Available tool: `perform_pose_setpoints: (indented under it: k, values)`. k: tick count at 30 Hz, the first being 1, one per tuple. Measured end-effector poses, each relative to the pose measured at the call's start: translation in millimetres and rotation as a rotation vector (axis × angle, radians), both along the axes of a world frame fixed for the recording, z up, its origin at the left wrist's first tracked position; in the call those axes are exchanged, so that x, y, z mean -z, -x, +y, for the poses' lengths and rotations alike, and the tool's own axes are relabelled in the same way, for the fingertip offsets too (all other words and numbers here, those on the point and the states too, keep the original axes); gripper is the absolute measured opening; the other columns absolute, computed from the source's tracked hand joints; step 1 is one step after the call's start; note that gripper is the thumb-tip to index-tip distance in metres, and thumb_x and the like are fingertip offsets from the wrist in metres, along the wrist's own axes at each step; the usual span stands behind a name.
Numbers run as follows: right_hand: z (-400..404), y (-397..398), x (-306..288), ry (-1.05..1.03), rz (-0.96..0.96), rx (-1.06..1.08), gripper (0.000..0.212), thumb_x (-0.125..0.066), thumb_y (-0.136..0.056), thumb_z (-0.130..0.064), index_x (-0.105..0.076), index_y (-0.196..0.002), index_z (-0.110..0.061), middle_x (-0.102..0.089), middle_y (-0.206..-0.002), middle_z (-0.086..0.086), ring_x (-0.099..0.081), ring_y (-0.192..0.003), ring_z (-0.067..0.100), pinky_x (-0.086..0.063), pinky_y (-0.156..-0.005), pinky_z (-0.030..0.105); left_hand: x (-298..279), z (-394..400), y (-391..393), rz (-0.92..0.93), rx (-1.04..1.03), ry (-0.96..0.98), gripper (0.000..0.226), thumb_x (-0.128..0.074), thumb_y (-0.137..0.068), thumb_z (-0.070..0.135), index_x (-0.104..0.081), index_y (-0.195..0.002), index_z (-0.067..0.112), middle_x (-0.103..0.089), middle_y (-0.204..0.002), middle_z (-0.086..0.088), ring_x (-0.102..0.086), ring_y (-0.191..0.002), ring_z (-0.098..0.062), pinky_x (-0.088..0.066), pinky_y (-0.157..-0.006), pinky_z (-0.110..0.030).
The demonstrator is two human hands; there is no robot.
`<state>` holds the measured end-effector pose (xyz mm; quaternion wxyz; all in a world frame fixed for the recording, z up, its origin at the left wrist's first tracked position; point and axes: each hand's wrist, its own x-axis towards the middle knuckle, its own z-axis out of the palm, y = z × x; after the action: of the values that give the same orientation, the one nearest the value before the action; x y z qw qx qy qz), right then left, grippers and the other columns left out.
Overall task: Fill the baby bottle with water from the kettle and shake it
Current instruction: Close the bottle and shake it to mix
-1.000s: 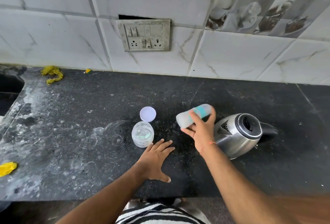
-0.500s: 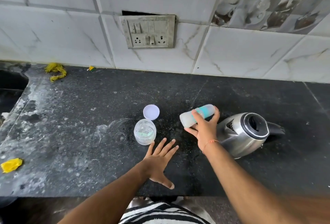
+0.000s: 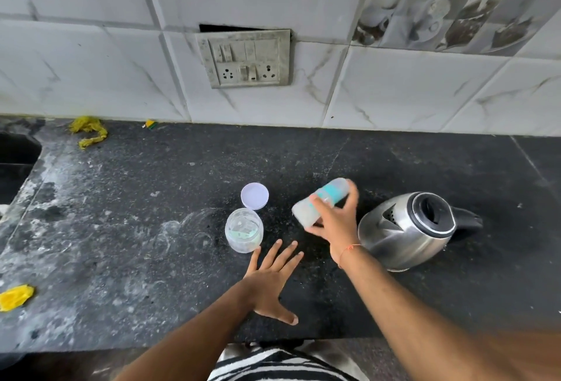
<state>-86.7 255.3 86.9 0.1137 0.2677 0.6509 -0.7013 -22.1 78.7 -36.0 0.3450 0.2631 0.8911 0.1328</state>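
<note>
Baby bottle lies tilted at frame centre-right, long axis running upper right, gripped by the right hand; left hand open, empty, below.

On the dark counter, obstacles bunch near the middle. The steel kettle stands at 3 o'clock of the centre, its black handle pointing further toward 3. Just beside it at 9 o'clock, the right hand holds the baby bottle tilted above the surface, closing most of that gap. Toward 9 again stand a clear jar and, touching it at 12 o'clock, a white lid. The left hand lies spread at 6 o'clock of the jar. Open counter runs toward 9 o'clock as far as the sink edge, with yellow scraps near the wall at 11 and a yellow piece at 8.
</note>
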Motion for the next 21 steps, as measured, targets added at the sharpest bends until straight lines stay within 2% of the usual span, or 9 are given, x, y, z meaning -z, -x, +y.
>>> perform_pose_setpoints:
  k: [3, 4, 7, 10, 12, 14, 17, 19, 21]
  values:
    - [-9.2, -7.6, -4.5, 0.071, -0.116, -0.157, 0.085, -0.089, -0.086, -0.013, -0.047, -0.141, -0.062, -0.071, -0.125, 0.011, -0.076, -0.109, 0.031, -0.069, -0.069, 0.057, -1.0, -2.2, -1.3, -0.025, -0.003, 0.003, 0.149, -0.078, -0.074, 0.079, 0.031, -0.166, 0.036, 0.038, -0.175, 0.009, 0.052, -0.150, -0.018, 0.026, -0.124, -0.067]
    - [-9.4, -7.7, -2.7, 0.012, -0.080, -0.196, 0.084, -0.089, -0.086, -0.013, -0.048, -0.141, -0.062, -0.072, -0.124, 0.010, -0.077, -0.108, 0.030, -0.069, -0.069, 0.056, -1.4, -2.6, -0.8, -0.024, 0.000, -0.001, 0.149, -0.079, -0.075, 0.079, 0.032, -0.166, 0.037, 0.039, -0.174, 0.010, 0.052, -0.150, -0.017, 0.027, -0.124, -0.067]
    - [-5.2, -3.3, -2.5, 0.039, 0.011, -0.002, 0.080, -0.084, -0.093, -0.009, -0.043, -0.144, -0.056, -0.069, -0.128, 0.004, -0.073, -0.112, 0.026, -0.069, -0.074, 0.056, -1.6, -1.3, -0.6, -0.012, -0.006, -0.016, 0.148, -0.079, -0.074, 0.079, 0.031, -0.166, 0.040, 0.046, -0.169, 0.017, 0.052, -0.151, -0.017, 0.029, -0.123, -0.066]
    - [-9.2, -10.0, -4.1, 0.053, -0.078, -0.184, 0.084, -0.089, -0.087, -0.012, -0.047, -0.140, -0.063, -0.072, -0.123, 0.013, -0.077, -0.108, 0.030, -0.069, -0.069, 0.055, -0.6, -3.4, -1.9, -0.025, -0.003, -0.002, 0.148, -0.078, -0.075, 0.079, 0.031, -0.166, 0.038, 0.038, -0.175, 0.011, 0.052, -0.150, -0.017, 0.028, -0.123, -0.067]
    - [-7.2, -9.5, -2.0, 0.000, -0.013, -0.131, 0.080, -0.088, -0.089, -0.011, -0.049, -0.138, -0.060, -0.072, -0.127, 0.014, -0.077, -0.110, 0.031, -0.069, -0.070, 0.057, -0.6, -3.1, 0.6, -0.021, 0.004, -0.009, 0.148, -0.079, -0.075, 0.078, 0.031, -0.166, 0.038, 0.040, -0.173, 0.013, 0.052, -0.151, -0.017, 0.030, -0.123, -0.066]
    - [-0.6, -8.0, -1.0, 0.066, 0.051, 0.048, 0.075, -0.083, -0.094, -0.009, -0.046, -0.139, -0.056, -0.070, -0.134, 0.010, -0.074, -0.117, 0.033, -0.068, -0.073, 0.058, -1.0, -1.4, 0.2, -0.006, 0.001, -0.021, 0.148, -0.080, -0.074, 0.078, 0.029, -0.167, 0.040, 0.047, -0.168, 0.019, 0.051, -0.151, -0.018, 0.031, -0.121, -0.064]
    - [-2.5, -16.8, -3.1, 0.119, -0.041, -0.091, 0.080, -0.086, -0.090, -0.010, -0.048, -0.138, -0.062, -0.072, -0.126, 0.012, -0.076, -0.111, 0.029, -0.069, -0.070, 0.055, -2.5, -2.4, -2.7, -0.004, 0.001, -0.007, 0.147, -0.079, -0.075, 0.077, 0.028, -0.167, 0.037, 0.043, -0.171, 0.014, 0.052, -0.151, -0.017, 0.029, -0.123, -0.066]
    - [-1.0, -19.0, -1.1, 0.043, -0.046, -0.130, 0.080, -0.087, -0.089, -0.011, -0.049, -0.138, -0.061, -0.074, -0.122, 0.012, -0.078, -0.107, 0.028, -0.069, -0.070, 0.056, -2.5, -3.2, -0.7, -0.018, 0.005, -0.018, 0.148, -0.081, -0.076, 0.075, 0.030, -0.167, 0.036, 0.042, -0.172, 0.012, 0.053, -0.150, -0.017, 0.029, -0.123, -0.065]
    - [5.1, -19.2, -0.7, 0.085, 0.058, 0.069, 0.075, -0.082, -0.094, -0.009, -0.046, -0.141, -0.054, -0.072, -0.130, 0.009, -0.076, -0.113, 0.030, -0.068, -0.075, 0.060, -4.2, -1.6, 1.0, -0.009, 0.008, -0.028, 0.149, -0.082, -0.074, 0.075, 0.030, -0.167, 0.038, 0.045, -0.170, 0.016, 0.052, -0.151, -0.017, 0.029, -0.123, -0.065]
